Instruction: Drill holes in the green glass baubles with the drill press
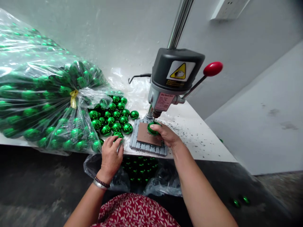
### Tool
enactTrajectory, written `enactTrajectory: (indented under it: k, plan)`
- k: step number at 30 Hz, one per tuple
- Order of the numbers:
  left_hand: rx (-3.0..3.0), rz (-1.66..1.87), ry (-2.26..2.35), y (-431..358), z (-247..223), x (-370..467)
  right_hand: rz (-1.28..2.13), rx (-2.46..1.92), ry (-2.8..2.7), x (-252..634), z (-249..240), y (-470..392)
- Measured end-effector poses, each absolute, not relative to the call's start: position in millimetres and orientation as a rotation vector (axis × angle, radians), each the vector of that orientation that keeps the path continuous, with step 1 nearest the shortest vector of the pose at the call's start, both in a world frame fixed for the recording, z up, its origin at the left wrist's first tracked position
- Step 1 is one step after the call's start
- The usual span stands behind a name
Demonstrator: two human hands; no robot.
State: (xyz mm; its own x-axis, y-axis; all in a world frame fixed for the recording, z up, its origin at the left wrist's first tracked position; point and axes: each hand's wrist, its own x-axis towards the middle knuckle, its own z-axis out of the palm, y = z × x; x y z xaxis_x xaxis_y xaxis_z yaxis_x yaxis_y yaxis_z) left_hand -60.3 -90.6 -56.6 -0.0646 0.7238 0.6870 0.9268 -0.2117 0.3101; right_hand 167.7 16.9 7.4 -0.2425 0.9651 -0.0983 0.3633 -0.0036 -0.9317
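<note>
My right hand (167,134) grips a shiny green bauble (153,128), its thumb over the near side. That bauble sits on a brown board (145,135) on the grey base of the bench drill (176,72), directly under the chuck (156,114). The drill's bit meets or nearly meets the top of the bauble; I cannot tell which. At the front edge of the white table, my left hand (111,156) has its fingers apart beside another green bauble (117,135), which they partly cover. Several loose baubles (115,127) lie just beyond it.
A large clear bag (33,104) full of green baubles, tied with a yellow tie (74,98), fills the left side. Below the table edge, an open plastic bag (163,184) holds more. The red-knobbed lever (213,68) sticks out rightward. Dark shavings dot the white tabletop (189,126).
</note>
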Motion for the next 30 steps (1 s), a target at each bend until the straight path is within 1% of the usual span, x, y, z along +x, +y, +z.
enactTrajectory:
  k: [2,8,14,16,20,22,28,30]
  plan:
    - [-1.947,-1.155,-1.791,-90.3,-57.0,-60.6,1.224,-1.400,-1.654,166.8,6.1,16.8]
    - [-1.961,-1.176,-1.783,-90.4,-56.5,-59.9,0.957,-1.553,-1.540,155.7,-3.6,9.0]
    - [-1.962,-1.173,-1.793,-91.3,-54.6,-58.0,1.215,-1.523,-1.699,162.3,5.1,12.3]
    - [-1.958,-1.172,-1.798,-91.6,-54.9,-57.5,1.198,-1.538,-1.720,163.5,5.5,13.7]
    - [-1.945,-1.153,-1.801,-92.2,-54.9,-55.9,0.998,-1.627,-1.673,159.3,-1.2,12.8]
    - [-1.949,-1.132,-1.798,-92.2,-54.3,-54.9,0.968,-1.668,-1.658,157.1,-3.2,12.2]
    - [-1.945,-1.101,-1.790,-92.0,-52.7,-52.3,1.207,-1.625,-1.751,158.5,4.2,14.7]
    - [-1.943,-1.094,-1.797,-92.7,-52.1,-51.2,1.210,-1.642,-1.752,157.9,4.9,13.5]
